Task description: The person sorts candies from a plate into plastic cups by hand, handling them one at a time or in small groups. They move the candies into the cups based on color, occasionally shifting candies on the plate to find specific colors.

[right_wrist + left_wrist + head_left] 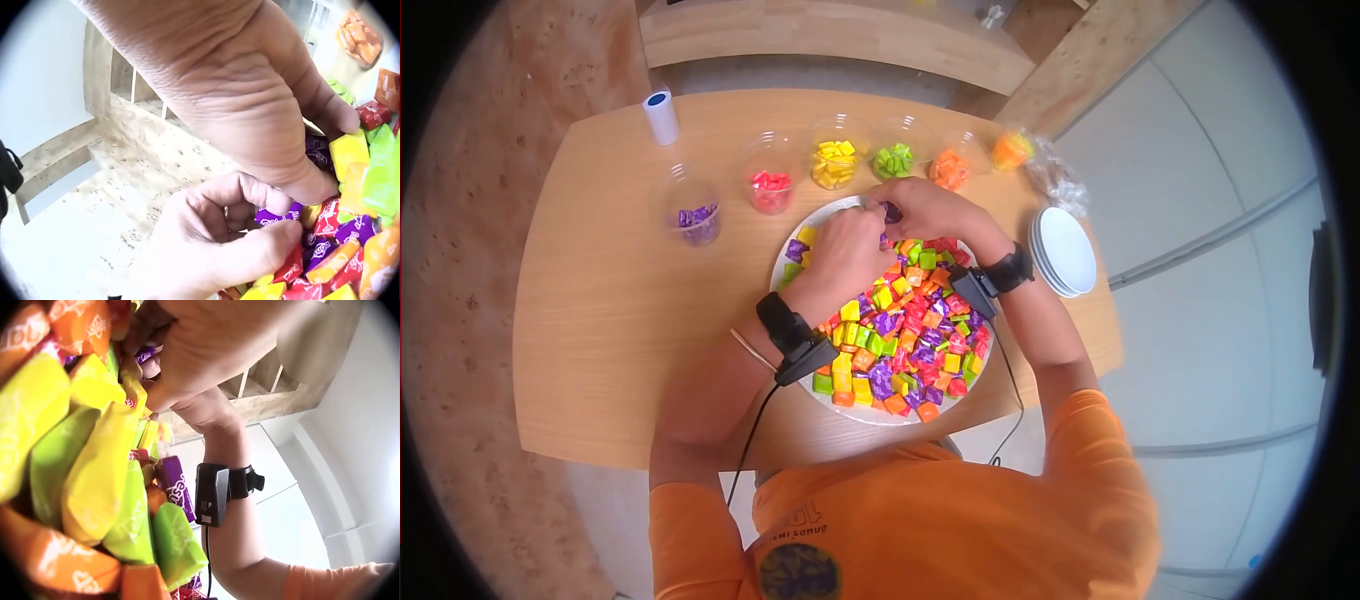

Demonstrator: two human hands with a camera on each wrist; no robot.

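Note:
A round white tray is heaped with wrapped candies in yellow, green, orange, red and purple. Both hands meet over its far side. My left hand pinches a purple candy between thumb and curled index finger, low over the pile. Just beside it, my right hand curls its fingers around purple candy, which shows dark under the palm in the right wrist view. Its fingertips are close to a yellow candy on the heap.
Beyond the tray stand clear cups of sorted candies: purple, red, yellow, green, orange. A crumpled plastic bag and stacked white dishes lie right. A white cylinder stands back left.

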